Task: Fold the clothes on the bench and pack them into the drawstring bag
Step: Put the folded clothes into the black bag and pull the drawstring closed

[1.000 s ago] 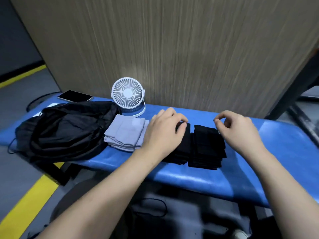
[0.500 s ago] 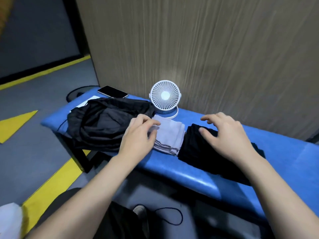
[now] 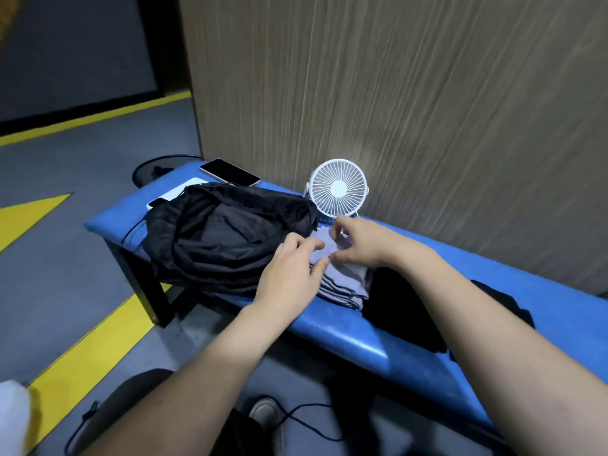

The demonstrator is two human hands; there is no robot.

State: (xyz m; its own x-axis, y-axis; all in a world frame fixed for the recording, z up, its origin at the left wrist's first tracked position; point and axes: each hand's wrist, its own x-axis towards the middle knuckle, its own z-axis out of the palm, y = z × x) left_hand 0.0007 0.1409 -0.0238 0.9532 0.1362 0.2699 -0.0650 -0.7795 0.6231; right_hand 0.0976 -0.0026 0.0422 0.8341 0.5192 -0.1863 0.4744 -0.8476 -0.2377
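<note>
grey stack (image 3: pixel 345 281) now has both hands on it, left (image 3: pixel 292 271) and right (image 3: pixel 358 241) pinching its top after leaving the black pile (image 3: pixel 401 307), so bag (image 3: pixel 230 235) packing's probably next

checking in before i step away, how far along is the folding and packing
Folding looks done: the grey clothes and the black clothes lie in folded stacks on the blue bench. In hand: the left hand and right hand are on the grey stack, fingers curling at its top layer. Left: nothing visibly packed yet in the black drawstring bag.
</note>
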